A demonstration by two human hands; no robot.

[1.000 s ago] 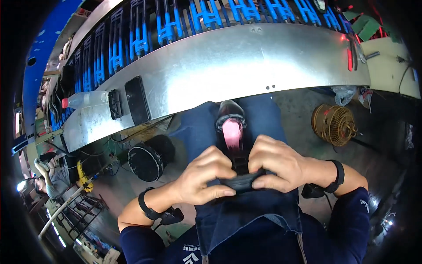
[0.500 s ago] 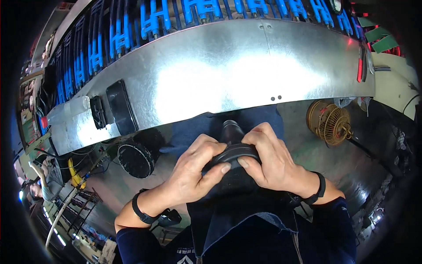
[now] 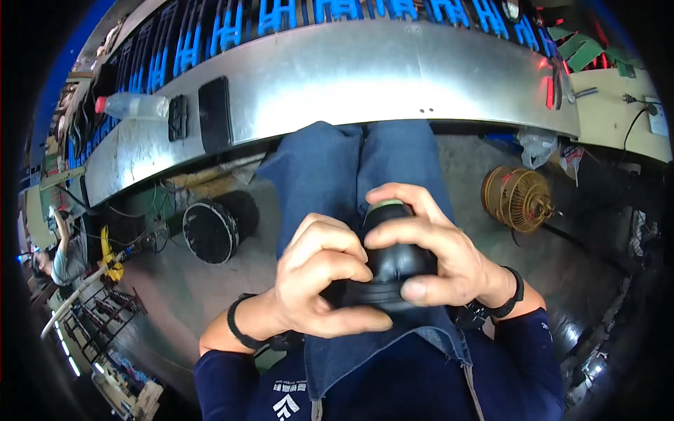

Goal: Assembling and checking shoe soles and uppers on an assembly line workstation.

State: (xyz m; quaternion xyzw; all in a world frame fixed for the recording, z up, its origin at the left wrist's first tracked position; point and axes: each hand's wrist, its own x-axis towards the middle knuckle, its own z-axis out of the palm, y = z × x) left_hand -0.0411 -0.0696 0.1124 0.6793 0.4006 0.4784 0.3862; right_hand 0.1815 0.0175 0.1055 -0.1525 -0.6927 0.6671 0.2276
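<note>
Between my hands, above my lap, is a glossy black rubber-like part point(image 3: 399, 261), rounded in the middle, with a thick flanged rim toward me and a narrower far end showing a pale greenish edge. My left hand point(image 3: 324, 274) curls against its left side, its thumb stretched along the near rim. My right hand point(image 3: 449, 256) wraps the right side, with fingers over the top and far end and the thumb at the rim. Both hands hide much of the part. Beneath it are my blue trousers point(image 3: 319, 165) and apron point(image 3: 386, 361).
A metal bench point(image 3: 295, 77) curves ahead, carrying a black phone point(image 3: 215, 114), a black case-like item point(image 3: 178, 118) and a clear bottle point(image 3: 133, 106). Blue fixtures point(image 3: 281, 14) line its back. A black bucket point(image 3: 208, 234) and a brown wire-caged fan point(image 3: 518, 198) flank me. Another person point(image 3: 67, 256) is far left.
The part has turned in my hands, showing its rounded body instead of mainly the rim. My right hand has shifted over its top; my left fingers have loosened and spread. The head view has shifted.
</note>
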